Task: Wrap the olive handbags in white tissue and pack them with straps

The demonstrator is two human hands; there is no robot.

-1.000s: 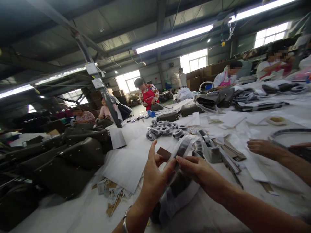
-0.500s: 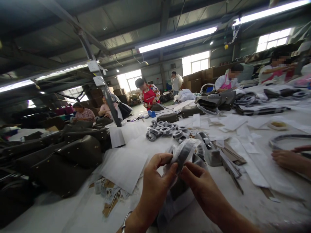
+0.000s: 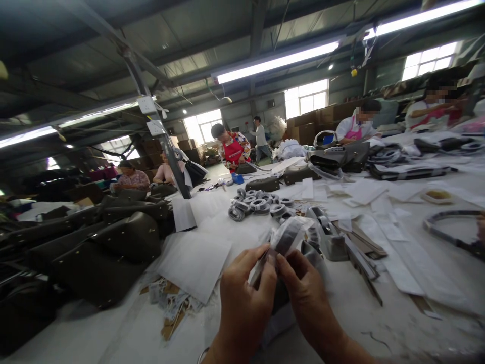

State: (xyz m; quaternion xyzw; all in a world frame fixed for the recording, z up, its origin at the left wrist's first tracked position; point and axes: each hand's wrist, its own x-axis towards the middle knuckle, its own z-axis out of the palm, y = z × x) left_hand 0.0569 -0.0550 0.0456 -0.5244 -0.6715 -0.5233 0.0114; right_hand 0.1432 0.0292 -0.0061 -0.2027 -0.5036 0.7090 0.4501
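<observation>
My left hand [image 3: 248, 293] pinches a dark bag handle [image 3: 288, 238] wrapped in translucent film, thumb and forefinger on its near side. Against the same wrapped handle, the fingertips of my right hand [image 3: 311, 296] are closed just to the right of my left thumb. The handle's upper part arches away from me. Its lower part, dark with whitish wrapping, runs down between my wrists and is partly hidden by the hands. Just beyond the handle lies a pile of grey tape-like rolls [image 3: 258, 203]. A grey tape dispenser [image 3: 333, 242] stands close to the right.
Dark bags [image 3: 109, 253] are heaped on the left. White sheets [image 3: 195, 260] and tags with strings [image 3: 174, 303] lie on the white table. To the right are paper strips [image 3: 394, 253] and another wrapped handle [image 3: 441, 230] near a co-worker's hand. Several people work farther back.
My fingers have shifted along the film, with the left hand turned more over the handle. The co-worker's hands at right have drawn mostly out of view. A person in the background has moved left.
</observation>
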